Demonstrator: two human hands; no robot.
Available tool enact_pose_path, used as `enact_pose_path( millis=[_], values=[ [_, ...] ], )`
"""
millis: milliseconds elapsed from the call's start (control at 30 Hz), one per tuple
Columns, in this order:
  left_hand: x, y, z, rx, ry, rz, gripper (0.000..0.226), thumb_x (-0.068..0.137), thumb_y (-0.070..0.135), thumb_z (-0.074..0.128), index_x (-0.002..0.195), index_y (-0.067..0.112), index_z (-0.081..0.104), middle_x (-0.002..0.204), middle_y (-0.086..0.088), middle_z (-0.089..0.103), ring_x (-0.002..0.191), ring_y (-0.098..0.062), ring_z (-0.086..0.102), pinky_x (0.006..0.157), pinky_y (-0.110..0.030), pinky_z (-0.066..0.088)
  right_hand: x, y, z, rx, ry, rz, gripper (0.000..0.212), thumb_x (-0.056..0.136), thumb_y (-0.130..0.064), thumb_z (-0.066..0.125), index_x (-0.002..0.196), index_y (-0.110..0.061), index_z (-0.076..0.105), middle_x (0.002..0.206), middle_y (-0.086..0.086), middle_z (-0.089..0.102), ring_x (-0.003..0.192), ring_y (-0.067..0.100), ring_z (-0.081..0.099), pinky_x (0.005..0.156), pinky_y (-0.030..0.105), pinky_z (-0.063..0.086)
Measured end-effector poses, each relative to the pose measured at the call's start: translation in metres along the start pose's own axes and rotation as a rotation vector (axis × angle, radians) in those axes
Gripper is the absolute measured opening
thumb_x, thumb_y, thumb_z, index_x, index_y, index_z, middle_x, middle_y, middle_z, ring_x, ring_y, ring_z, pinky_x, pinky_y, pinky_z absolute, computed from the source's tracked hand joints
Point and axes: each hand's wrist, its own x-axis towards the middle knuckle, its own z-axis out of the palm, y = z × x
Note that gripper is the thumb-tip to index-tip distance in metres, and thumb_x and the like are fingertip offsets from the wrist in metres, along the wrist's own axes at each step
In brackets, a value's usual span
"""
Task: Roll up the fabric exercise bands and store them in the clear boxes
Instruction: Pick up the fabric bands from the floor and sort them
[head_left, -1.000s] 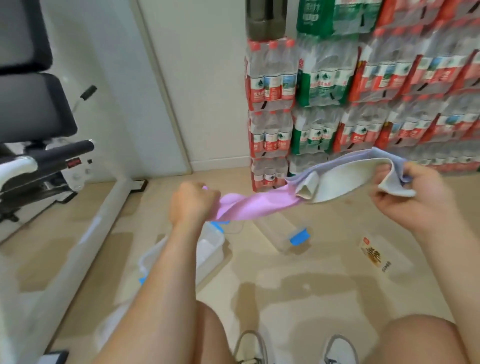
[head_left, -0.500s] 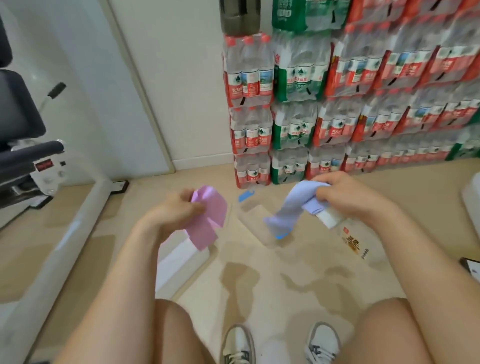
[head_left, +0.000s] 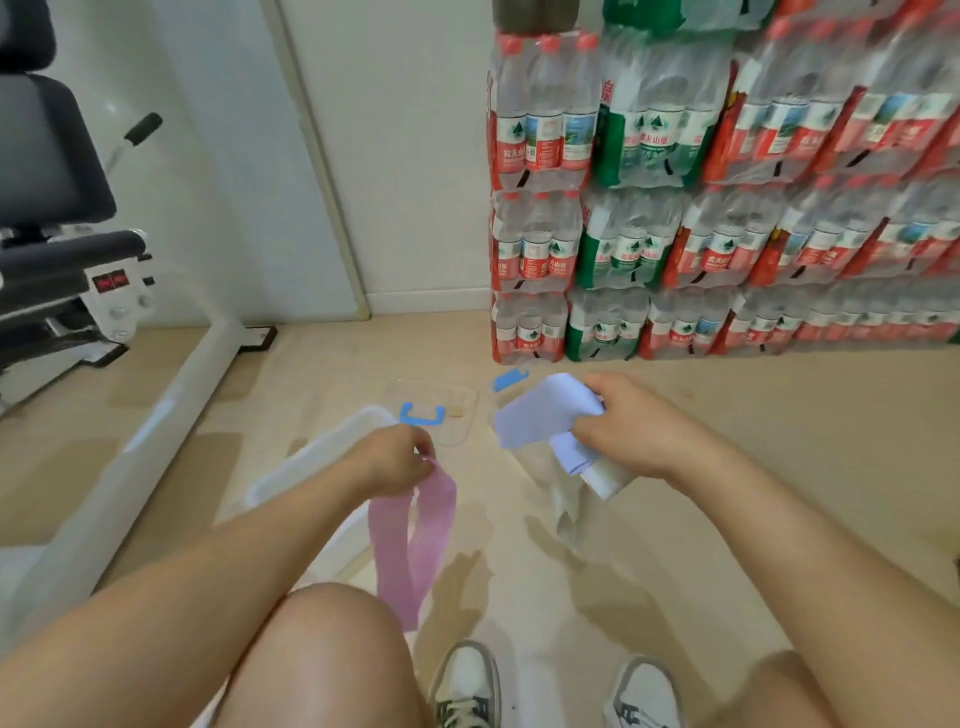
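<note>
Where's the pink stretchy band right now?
In the head view, the pink band hangs from the left hand, left of centre, in front of the clear box and above the left knee. The right hand holds the lavender band.

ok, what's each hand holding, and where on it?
Left hand pinches the pink band at its top end; right hand grips the lavender band, bunched up.

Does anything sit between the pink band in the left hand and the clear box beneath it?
Nothing visible does. The pink band hangs loose from the left hand just above the clear box, whose top looks open. The band is not yet rolled. The right hand grips a lavender band elsewhere.
</note>
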Motion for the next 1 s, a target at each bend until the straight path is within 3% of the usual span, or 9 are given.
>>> enact_pose_path(
  millis=[133,200,300,433,533,667,800,900,1000],
  values=[
    [-0.002,-0.018,0.022,0.181,-0.134,-0.076,0.029,0.090,0.020,0.047,0.111,0.023,0.067,0.114,0.001,0.064,0.103,-0.020,0.059,0.084,-0.029,0.048,0.009,-0.008,0.016,-0.027,-0.022,0.000,0.015,0.082,-0.008,0.045,0.093,-0.007,0.055,0.079,0.000,0.051,0.068,0.017,0.044,0.055,0.028,0.032],
    [-0.004,-0.028,0.033,0.118,-0.202,-0.171,0.034,0.086,0.023,0.053,0.119,0.022,0.063,0.118,0.001,0.062,0.103,-0.018,0.059,0.082,-0.025,0.047,0.011,-0.007,0.014,0.010,-0.045,0.011,0.007,0.082,-0.008,0.045,0.085,-0.011,0.050,0.077,-0.002,0.048,0.065,0.015,0.043,0.053,0.026,0.031],
    [-0.007,-0.030,0.029,-0.023,-0.224,-0.224,0.059,0.080,0.027,0.066,0.135,0.023,0.047,0.133,-0.001,0.052,0.118,-0.019,0.053,0.094,-0.025,0.044,0.008,-0.006,0.011,0.067,-0.061,0.024,0.017,0.082,-0.005,0.043,0.074,-0.020,0.046,0.074,-0.004,0.047,0.064,0.013,0.042,0.054,0.025,0.030],
    [-0.025,0.022,-0.019,-0.512,-0.062,0.151,0.063,0.078,0.012,0.072,0.134,0.030,0.047,0.139,0.008,0.047,0.121,-0.011,0.048,0.094,-0.024,0.046,0.003,-0.005,0.000,0.139,-0.119,0.026,0.021,0.082,-0.003,0.044,0.094,-0.015,0.057,0.092,0.008,0.061,0.074,0.019,0.052,0.062,0.028,0.038],
    [-0.050,0.081,-0.054,-0.510,-0.055,0.491,0.070,0.077,0.021,0.076,0.136,0.037,0.042,0.132,0.021,0.049,0.120,0.002,0.045,0.089,-0.015,0.045,-0.003,-0.005,-0.008,0.225,-0.131,-0.030,0.030,0.081,-0.002,0.051,0.105,-0.018,0.060,0.103,0.012,0.068,0.084,0.026,0.065,0.066,0.031,0.047],
    [-0.058,0.118,-0.053,-0.427,0.170,0.567,0.046,0.073,0.037,0.078,0.114,0.034,0.057,0.097,0.010,0.067,0.086,-0.009,0.063,0.077,-0.031,0.053,-0.013,0.000,-0.020,0.379,-0.136,-0.070,0.030,0.083,0.002,0.059,0.107,-0.016,0.065,0.102,0.010,0.072,0.087,0.021,0.069,0.071,0.031,0.053],
    [-0.067,0.122,-0.047,-0.311,0.373,0.533,0.010,0.082,0.036,0.067,0.080,0.031,0.059,0.066,0.012,0.059,0.063,-0.004,0.052,0.059,-0.028,0.042,-0.021,0.012,-0.032,0.471,-0.172,-0.071,0.038,0.088,0.003,0.058,0.120,-0.016,0.063,0.115,0.018,0.069,0.108,0.033,0.065,0.088,0.041,0.049],
    [-0.071,0.120,-0.044,-0.432,0.343,0.439,0.022,0.090,0.027,0.058,0.069,0.027,0.054,0.062,0.012,0.054,0.061,-0.008,0.049,0.057,-0.025,0.036,-0.026,0.018,-0.043,0.482,-0.141,-0.055,0.037,0.087,0.001,0.062,0.122,-0.011,0.063,0.111,0.018,0.070,0.102,0.029,0.067,0.089,0.038,0.051],
    [-0.066,0.115,-0.042,-0.631,0.206,0.237,0.022,0.089,0.025,0.058,0.068,0.020,0.059,0.063,0.002,0.056,0.062,-0.017,0.054,0.060,-0.028,0.040,-0.035,0.028,-0.055,0.308,0.033,0.024,0.031,0.086,-0.003,0.065,0.116,-0.010,0.065,0.100,0.010,0.072,0.083,0.018,0.068,0.074,0.030,0.053]
  ],
)
